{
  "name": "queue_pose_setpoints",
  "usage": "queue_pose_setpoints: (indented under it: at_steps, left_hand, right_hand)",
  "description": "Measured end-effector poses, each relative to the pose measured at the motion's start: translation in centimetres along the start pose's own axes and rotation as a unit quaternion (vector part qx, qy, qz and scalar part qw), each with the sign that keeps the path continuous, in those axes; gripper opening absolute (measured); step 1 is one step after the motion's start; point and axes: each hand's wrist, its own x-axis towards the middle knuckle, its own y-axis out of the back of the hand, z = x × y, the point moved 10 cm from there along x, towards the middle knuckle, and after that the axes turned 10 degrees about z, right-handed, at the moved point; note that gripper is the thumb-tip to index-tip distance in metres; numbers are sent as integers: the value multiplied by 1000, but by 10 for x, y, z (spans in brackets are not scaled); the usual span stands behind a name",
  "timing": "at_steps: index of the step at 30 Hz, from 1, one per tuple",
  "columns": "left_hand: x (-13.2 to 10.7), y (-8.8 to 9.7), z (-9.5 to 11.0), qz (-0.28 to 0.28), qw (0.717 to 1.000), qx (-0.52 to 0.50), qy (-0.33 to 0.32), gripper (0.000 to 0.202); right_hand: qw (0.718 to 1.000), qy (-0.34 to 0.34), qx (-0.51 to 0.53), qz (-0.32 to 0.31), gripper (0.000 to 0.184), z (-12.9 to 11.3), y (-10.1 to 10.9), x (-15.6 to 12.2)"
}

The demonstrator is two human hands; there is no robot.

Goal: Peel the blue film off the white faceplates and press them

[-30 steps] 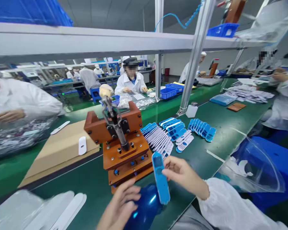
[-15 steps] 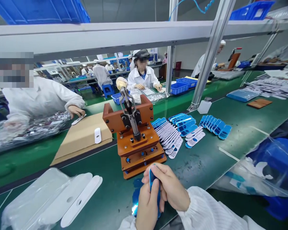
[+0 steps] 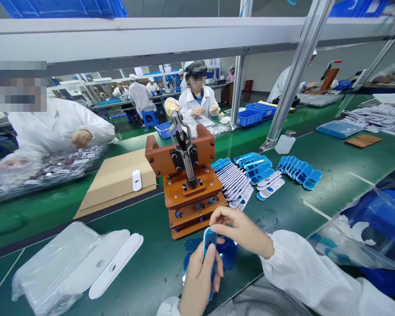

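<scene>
Left hand [image 3: 199, 274] clasping blue casing [image 3: 209, 239], right hand [image 3: 240, 228] pinching its top end, just before orange press jig [image 3: 187, 184] on green bench [image 3: 151, 263].

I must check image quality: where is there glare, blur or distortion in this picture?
Head view: even overhead light; glare on the clear bag and blue film; straight shelf rails bow from wide-angle distortion; faces pixelated; left hand and blue part fairly sharp.
</scene>
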Motion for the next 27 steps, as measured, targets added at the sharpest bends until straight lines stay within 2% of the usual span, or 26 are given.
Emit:
queue_pose_setpoints:
  at_steps: [5, 9, 13, 15, 18, 21, 24, 27]
  left_hand:
    - [-4, 1, 0, -26, 999, 37, 17, 52]
    - [-6, 4, 4, -27, 999, 33, 31, 59]
    - [-8, 3, 1, -23, 995, -45, 81, 73]
    - [-11, -4, -6, -37, 984, -117, 132, 73]
    - [-17, -20, -14, -84, 943, -244, 209, 67]
    - [-18, -26, -11, -110, 910, -327, 231, 66]
    - [-10, -11, -7, -46, 908, -364, 201, 61]
    - [-3, 19, -4, 80, 902, -396, 152, 46]
  right_hand:
    - [978, 103, -175, -51, 9, -28, 2, 2]
    - [935, 227, -265, -63, 10, -41, -4, -5]
    - [885, 363, -291, -31, 17, -52, -9, -17]
    - [851, 432, -300, -5, 18, -58, -11, -26]
    - [807, 497, -317, 37, 17, -63, -10, -38]
    - [779, 537, -319, 52, 14, -65, -11, -49]
    - [773, 544, -321, 51, 12, -62, -17, -58]
    - [807, 502, -305, 63, 12, -55, -23, -64]
